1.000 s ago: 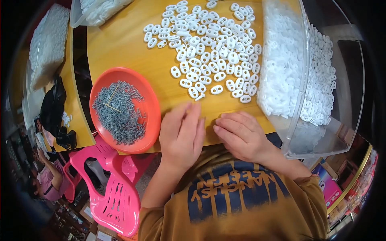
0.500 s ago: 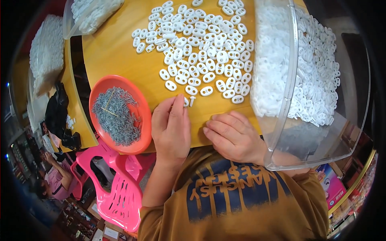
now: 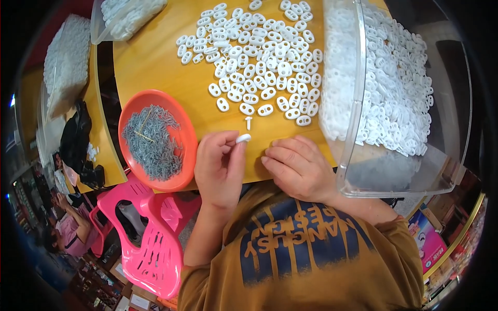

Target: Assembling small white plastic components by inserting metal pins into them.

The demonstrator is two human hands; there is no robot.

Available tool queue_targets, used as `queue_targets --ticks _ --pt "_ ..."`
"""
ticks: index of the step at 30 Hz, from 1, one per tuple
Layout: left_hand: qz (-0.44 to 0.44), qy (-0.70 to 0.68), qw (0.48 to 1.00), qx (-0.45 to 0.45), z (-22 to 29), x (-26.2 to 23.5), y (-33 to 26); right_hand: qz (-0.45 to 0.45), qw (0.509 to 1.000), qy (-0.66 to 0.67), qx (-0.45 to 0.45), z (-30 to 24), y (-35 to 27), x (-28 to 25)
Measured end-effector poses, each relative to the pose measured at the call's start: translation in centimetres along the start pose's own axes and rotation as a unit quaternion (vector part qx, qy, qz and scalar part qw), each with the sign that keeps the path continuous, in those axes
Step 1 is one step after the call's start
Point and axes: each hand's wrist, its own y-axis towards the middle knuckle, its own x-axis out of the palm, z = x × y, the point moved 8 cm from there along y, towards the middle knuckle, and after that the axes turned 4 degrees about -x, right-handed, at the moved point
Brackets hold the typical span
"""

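My left hand (image 3: 217, 166) pinches a small white oval piece with two holes (image 3: 243, 138) between thumb and fingertips, raised slightly at the table's near edge. Just beyond it, a small white T-shaped plastic pin (image 3: 248, 123) lies on the table. My right hand (image 3: 302, 170) rests on the near edge with its fingers curled in; whatever they may hold is hidden. Farther out, many loose white two-hole pieces (image 3: 268, 93) are spread over the table. Left of my left hand sits an orange-red bowl (image 3: 188, 137) with a heap of small grey screws (image 3: 153, 147).
A large clear bin (image 3: 384, 189) full of white pieces stands at the right, its near corner above my right forearm. Another clear tub (image 3: 97, 26) of white parts is at the far left. A pink plastic chair (image 3: 155, 249) stands below the table's left edge. Another person (image 3: 72, 230) sits farther left.
My left hand has lifted the white two-hole piece and tilted it, its fingers now pointing more to the right. My right hand has hardly moved. The view has shifted slightly.
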Motion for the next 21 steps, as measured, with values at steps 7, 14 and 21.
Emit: queue_targets --ticks 7,14,21 --pt "-0.088 -0.449 0.858 -0.232 0.8 -0.6 -3.0 0.046 0.94 0.288 0.177 1.1 0.2 -1.7" --pt "-0.108 -0.556 0.782 -0.258 2.4 -0.9 -5.3 0.054 0.929 0.361 0.067 -2.8 2.9 -3.2" --pt "-0.153 -0.626 0.706 -0.295 2.0 -0.2 -7.7 0.042 0.927 0.364 0.079 -4.3 2.5 -3.0"
